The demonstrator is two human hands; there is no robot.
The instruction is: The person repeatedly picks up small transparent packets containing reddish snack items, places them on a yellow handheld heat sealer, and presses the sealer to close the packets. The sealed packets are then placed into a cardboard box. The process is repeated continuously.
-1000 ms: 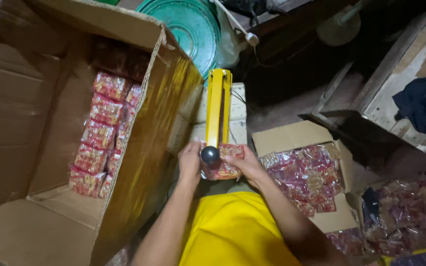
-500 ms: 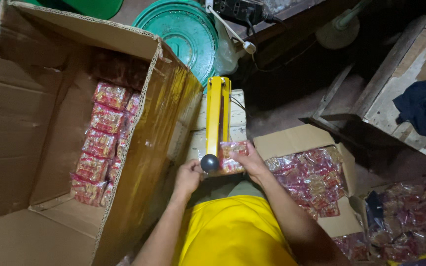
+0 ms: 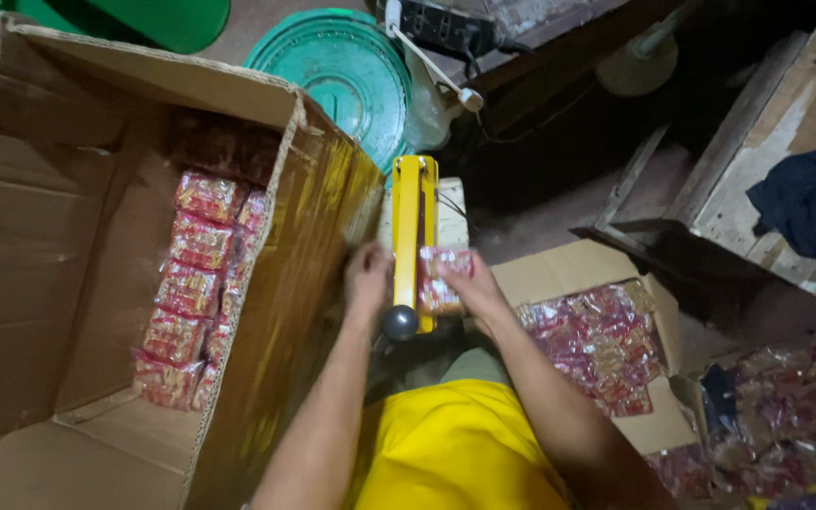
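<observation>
A yellow heat sealer (image 3: pixel 415 227) with a black knob (image 3: pixel 400 323) at its near end stands in front of me. My left hand (image 3: pixel 367 274) rests against the sealer's left side, fingers curled. My right hand (image 3: pixel 469 288) holds a small clear packet of red sweets (image 3: pixel 438 276) against the sealer's right side. Whether the left hand grips the packet too is hidden by the yellow arm.
A big open cardboard box (image 3: pixel 304 246) at left holds stacked red packets (image 3: pixel 191 293). A smaller box (image 3: pixel 559 269) of loose red sweets (image 3: pixel 606 345) sits at right, more sweets (image 3: pixel 786 425) beyond. Green lid (image 3: pixel 342 76), power strip (image 3: pixel 441 24) and wooden crate (image 3: pixel 767 179) lie behind.
Both hands have moved up along the sealer, away from the black knob. The packet has shifted with my right hand to the sealer's right side.
</observation>
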